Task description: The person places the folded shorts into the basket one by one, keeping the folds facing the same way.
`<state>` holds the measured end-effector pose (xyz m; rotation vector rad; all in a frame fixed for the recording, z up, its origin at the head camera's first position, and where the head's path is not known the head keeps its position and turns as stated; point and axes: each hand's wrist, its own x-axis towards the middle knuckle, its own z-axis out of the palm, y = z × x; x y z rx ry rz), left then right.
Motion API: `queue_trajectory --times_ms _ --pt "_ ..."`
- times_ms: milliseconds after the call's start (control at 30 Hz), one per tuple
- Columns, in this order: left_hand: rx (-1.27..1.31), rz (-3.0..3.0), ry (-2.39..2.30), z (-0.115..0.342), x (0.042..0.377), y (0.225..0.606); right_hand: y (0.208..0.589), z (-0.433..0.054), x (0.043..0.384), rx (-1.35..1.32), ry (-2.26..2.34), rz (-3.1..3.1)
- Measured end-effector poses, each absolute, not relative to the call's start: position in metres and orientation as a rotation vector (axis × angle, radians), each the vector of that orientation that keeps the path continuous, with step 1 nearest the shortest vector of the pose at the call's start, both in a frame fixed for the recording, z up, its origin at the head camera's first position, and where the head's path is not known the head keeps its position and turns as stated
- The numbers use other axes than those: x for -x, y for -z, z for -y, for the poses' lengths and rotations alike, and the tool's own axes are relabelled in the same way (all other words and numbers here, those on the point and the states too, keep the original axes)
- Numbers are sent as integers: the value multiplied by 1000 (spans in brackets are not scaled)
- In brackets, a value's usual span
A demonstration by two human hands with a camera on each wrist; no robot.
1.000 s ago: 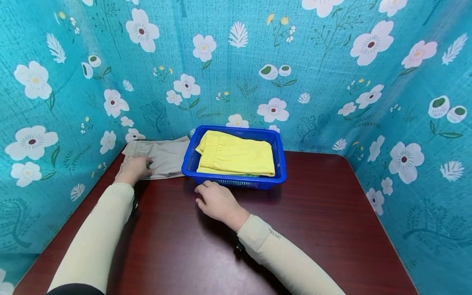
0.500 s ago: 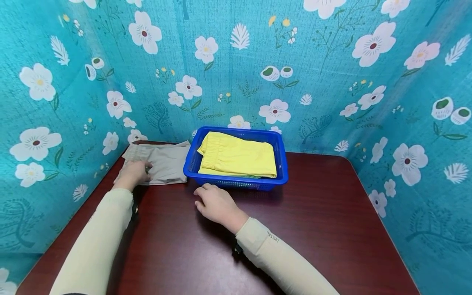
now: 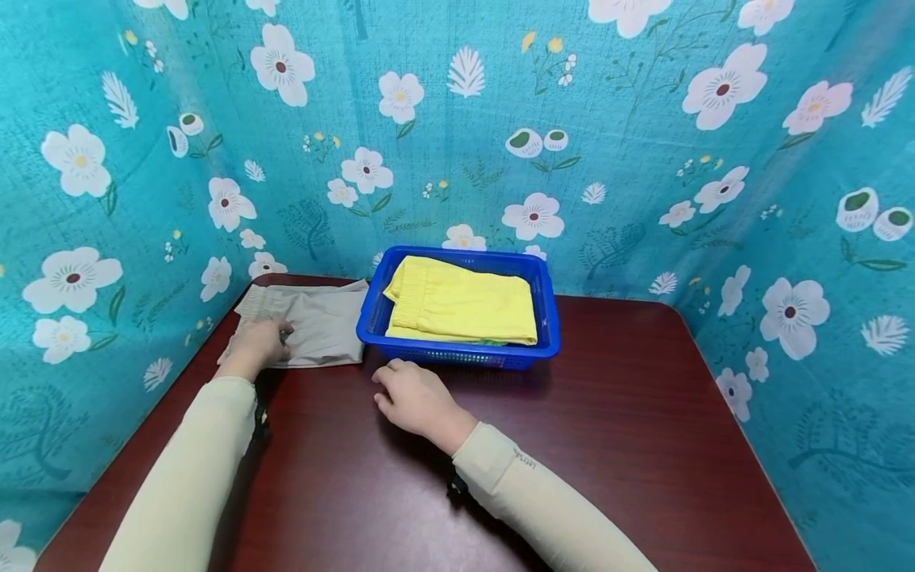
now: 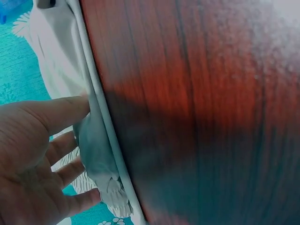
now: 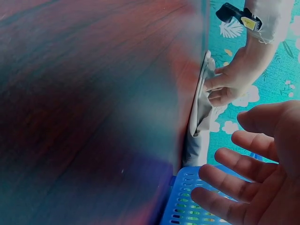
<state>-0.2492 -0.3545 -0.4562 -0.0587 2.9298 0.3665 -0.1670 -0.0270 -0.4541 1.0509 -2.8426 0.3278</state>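
Note:
Folded grey elastic-waist pants [image 3: 322, 322] lie flat on the table to the left of the basket, their ribbed waistband at the left end. My left hand [image 3: 257, 343] rests on them near the waistband. In the left wrist view the thumb and spread fingers of that hand [image 4: 42, 154] touch the grey cloth [image 4: 96, 145], apart from each other. My right hand [image 3: 422, 401] hovers just in front of the blue basket [image 3: 457, 355], holding nothing. Its fingers [image 5: 229, 180] look spread and relaxed in the right wrist view. Folded yellow elastic-waist pants [image 3: 472, 306] lie inside the basket.
The dark red-brown table [image 3: 615, 429] reaches toward me and to the right. A teal floral curtain [image 3: 443, 167] encloses its back and both sides. A bit of green shows under the yellow pants. Dark wrist devices sit at both cuffs.
The grey pants have slid a little toward me with my left hand on them, baring a strip of table behind. My right hand has barely shifted; the head view has moved slightly.

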Motion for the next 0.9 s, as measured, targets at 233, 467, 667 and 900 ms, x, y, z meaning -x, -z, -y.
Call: queue_trajectory --times_ms 233,467,667,900 --pt "62 -2914 -400 355 237 458 459 26 165 -1055 -310 2821" --pt "62 -2911 -408 358 231 453 458 24 167 -1053 -318 2806" --pt "50 -2906 -455 359 221 453 454 25 167 -1055 -343 2813" --pt "41 -2921 -435 358 210 456 455 26 165 -1071 -335 2808"
